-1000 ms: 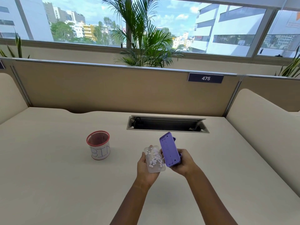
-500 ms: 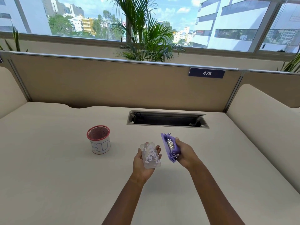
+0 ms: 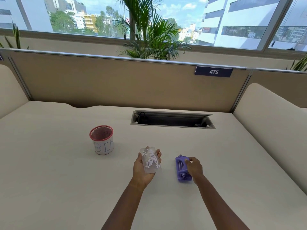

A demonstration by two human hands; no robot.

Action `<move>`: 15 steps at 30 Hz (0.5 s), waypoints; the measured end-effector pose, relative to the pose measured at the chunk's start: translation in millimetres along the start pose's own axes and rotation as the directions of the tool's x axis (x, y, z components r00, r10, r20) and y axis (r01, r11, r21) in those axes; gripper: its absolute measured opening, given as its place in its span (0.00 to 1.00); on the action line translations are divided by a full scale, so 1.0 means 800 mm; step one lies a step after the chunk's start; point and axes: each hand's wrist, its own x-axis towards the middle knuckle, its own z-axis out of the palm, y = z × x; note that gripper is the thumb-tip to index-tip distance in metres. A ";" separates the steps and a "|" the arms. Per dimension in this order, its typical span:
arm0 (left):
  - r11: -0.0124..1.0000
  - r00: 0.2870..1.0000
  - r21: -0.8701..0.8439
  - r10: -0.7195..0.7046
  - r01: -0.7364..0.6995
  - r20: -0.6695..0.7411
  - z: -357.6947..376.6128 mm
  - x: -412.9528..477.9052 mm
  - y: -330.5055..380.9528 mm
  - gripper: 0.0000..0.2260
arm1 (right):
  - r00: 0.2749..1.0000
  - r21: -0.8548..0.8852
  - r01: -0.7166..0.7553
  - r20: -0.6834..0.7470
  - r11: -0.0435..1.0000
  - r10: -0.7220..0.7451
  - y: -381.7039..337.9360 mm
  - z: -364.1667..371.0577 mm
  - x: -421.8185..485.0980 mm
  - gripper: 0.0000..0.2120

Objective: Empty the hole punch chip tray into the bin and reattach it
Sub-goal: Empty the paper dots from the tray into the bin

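Observation:
A clear plastic chip tray (image 3: 150,159) lies flat in the palm of my left hand (image 3: 142,170), face up, with pale paper chips scattered inside it. The purple hole punch (image 3: 181,169) rests on the desk to the right of the tray, apart from it. My right hand (image 3: 194,168) lies on the punch's right side with fingers curled around it. A small red mesh bin (image 3: 102,140), wrapped in white paper that reads BIN, stands on the desk to the left and farther away than my left hand.
A rectangular cable slot (image 3: 172,120) is cut into the beige desk (image 3: 66,180) behind the hands. A tan partition (image 3: 116,83) with a 475 tag closes the far edge. Padded side panels (image 3: 272,123) rise at the right and left.
My hands have separated. My right hand carried the punch down and to the right onto the desk. My left hand with the tray has stayed at about the same spot.

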 end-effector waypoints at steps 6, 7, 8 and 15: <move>1.000 0.999 -0.007 -0.023 0.023 0.024 0.002 0.001 0.000 0.23 | 1.000 -0.063 -0.015 0.003 0.998 0.015 0.009 0.000 0.002 0.13; 0.999 0.999 -0.006 -0.032 0.032 0.027 0.002 0.002 0.001 0.23 | 1.000 -0.067 -0.016 0.003 0.998 0.016 0.009 -0.001 0.003 0.13; 0.999 0.999 -0.005 -0.041 0.042 0.023 0.002 0.002 0.001 0.23 | 1.000 -0.070 -0.016 0.003 0.997 0.016 0.010 -0.001 0.004 0.12; 0.998 0.998 -0.008 -0.056 0.056 0.024 0.008 0.001 0.007 0.24 | 0.996 -0.240 -0.031 -0.089 0.970 0.010 -0.012 -0.008 -0.008 0.18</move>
